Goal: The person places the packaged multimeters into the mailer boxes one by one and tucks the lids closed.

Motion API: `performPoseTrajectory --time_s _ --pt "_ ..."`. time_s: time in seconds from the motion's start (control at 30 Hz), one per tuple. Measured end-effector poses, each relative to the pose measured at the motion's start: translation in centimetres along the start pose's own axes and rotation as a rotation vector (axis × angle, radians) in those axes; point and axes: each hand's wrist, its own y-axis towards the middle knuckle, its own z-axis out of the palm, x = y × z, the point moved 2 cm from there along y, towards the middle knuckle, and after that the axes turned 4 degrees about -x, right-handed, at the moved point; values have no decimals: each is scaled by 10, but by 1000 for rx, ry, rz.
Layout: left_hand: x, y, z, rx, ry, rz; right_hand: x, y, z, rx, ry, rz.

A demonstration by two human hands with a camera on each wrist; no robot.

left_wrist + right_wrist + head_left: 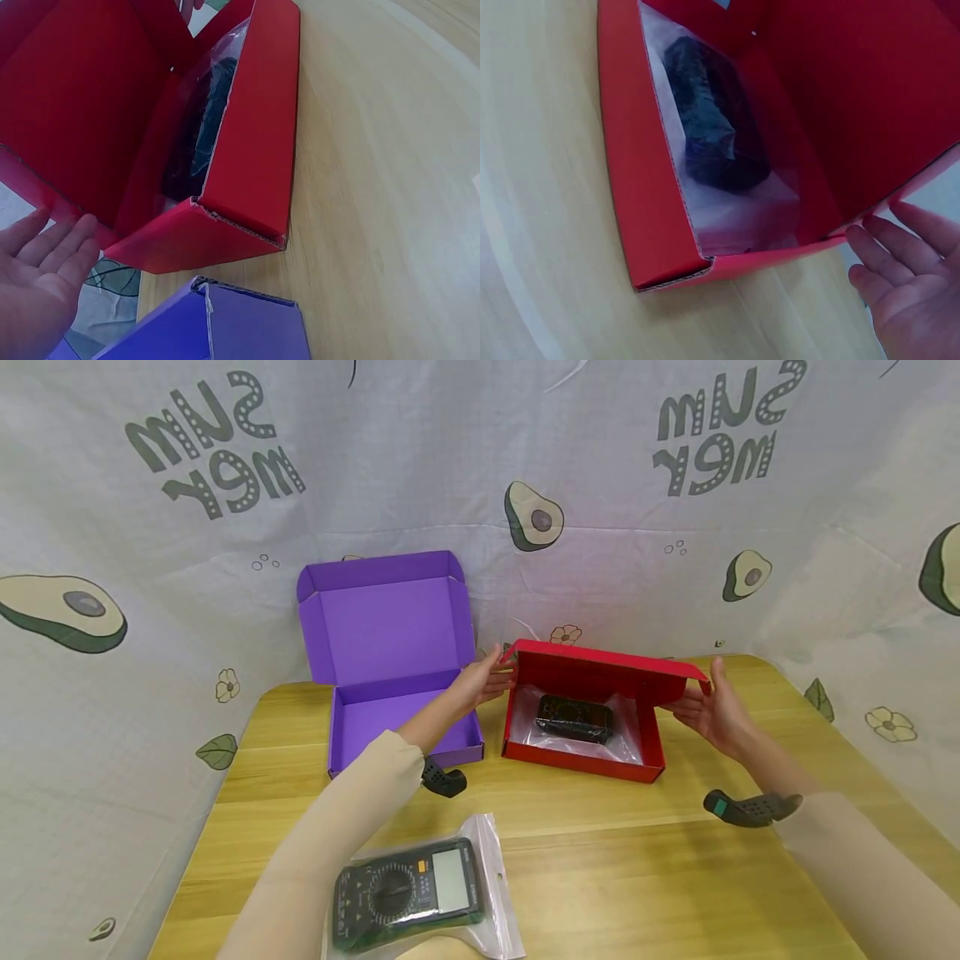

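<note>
A red cardboard box point(585, 765) stands on the table with its lid point(611, 658) tilted partway over it. Inside lies a dark multimeter point(574, 718) in a clear plastic bag point(757, 217). My left hand point(480, 683) touches the lid's left side with fingers extended; in the left wrist view its fingertips point(86, 225) meet the side flap. On the opposite side, my right hand point(712, 714) touches the lid's right flap, the fingers nearly straight and the palm turned toward the box.
A purple box point(397, 627) stands open at the left, its lid upright. Near the front edge lies a bagged multimeter point(408, 893), partly under the left sleeve. A printed cloth point(420, 468) hangs behind the wooden table point(600, 860).
</note>
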Motion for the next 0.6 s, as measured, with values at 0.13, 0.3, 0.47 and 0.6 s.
performPoseTrajectory --time_s 0.13,0.3,0.47,0.6 --pt "0 -5 1 -14 -7 -20 -1 1 4 -19 -97 11" --pt "-2 -11 5 -86 19 -51 -3 0 10 -74 -150 52" --pt "-1 -16 9 -127 33 -76 -6 -7 12 -99 -229 16" --pt "5 -20 8 -131 38 -90 -9 -13 15 -97 -129 -52"
